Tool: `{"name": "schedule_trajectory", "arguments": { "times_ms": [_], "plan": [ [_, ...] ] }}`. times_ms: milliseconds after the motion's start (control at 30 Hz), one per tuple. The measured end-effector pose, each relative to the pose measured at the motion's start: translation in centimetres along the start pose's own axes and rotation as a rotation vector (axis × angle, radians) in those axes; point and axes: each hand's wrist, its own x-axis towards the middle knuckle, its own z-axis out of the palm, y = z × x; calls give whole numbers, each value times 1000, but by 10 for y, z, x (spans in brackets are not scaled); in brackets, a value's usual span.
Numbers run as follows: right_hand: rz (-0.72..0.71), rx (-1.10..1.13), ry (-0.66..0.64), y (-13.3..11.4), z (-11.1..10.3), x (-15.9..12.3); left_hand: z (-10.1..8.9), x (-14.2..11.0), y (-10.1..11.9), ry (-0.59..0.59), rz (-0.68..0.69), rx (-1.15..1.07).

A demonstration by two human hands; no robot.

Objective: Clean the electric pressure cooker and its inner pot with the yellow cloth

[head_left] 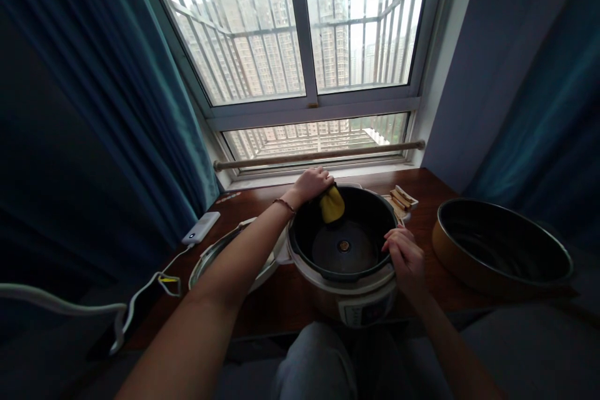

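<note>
An electric pressure cooker (315, 278) stands with its lid swung back to the left, and its dark inside shows a round metal button (344, 246) in the middle of the bottom. My left hand (315, 182) is closed at the far left rim, holding a yellow cloth (332, 205) that hangs down against the inner wall. My right hand (404, 256) grips the cooker's right rim, fingers bent over the edge. Partly behind my left forearm lies the round lid (206, 257).
To the right stands a large dark-lined inner pot (450, 244). Small brown pieces in a light holder (402, 198) lie behind the cooker. A white power bank (202, 227) with a cable (135, 303) is at the left. The wooden table (424, 184) meets the window.
</note>
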Motion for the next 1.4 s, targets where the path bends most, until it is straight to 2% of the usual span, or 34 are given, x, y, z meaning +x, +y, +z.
{"name": "schedule_trajectory", "arguments": {
  "times_ms": [133,300,433,600,700,800,967,1167,1400],
  "plan": [
    [-1,-2,1,1,0,-1,5,10,5,-16,-60,-53],
    [2,9,-1,1,0,-2,11,5,11,-59,-145,-157],
    [-21,7,-1,1,0,-1,14,-2,1,-81,-261,-245],
    [-34,11,-3,2,0,-2,17,-20,-20,-135,-438,-342],
    [-38,16,2,3,0,-3,11,-42,-19,-140,-490,-380],
    [-40,15,0,2,0,-3,-2,-68,-5,-127,-501,-398],
    [-37,16,2,1,0,-3,-25,-99,33,-115,-550,-348],
    [-29,13,-5,1,0,-3,-42,-112,66,-120,-663,-242],
    [-37,13,-1,1,0,-2,-64,-122,97,-180,-620,-222]
  ]
}}
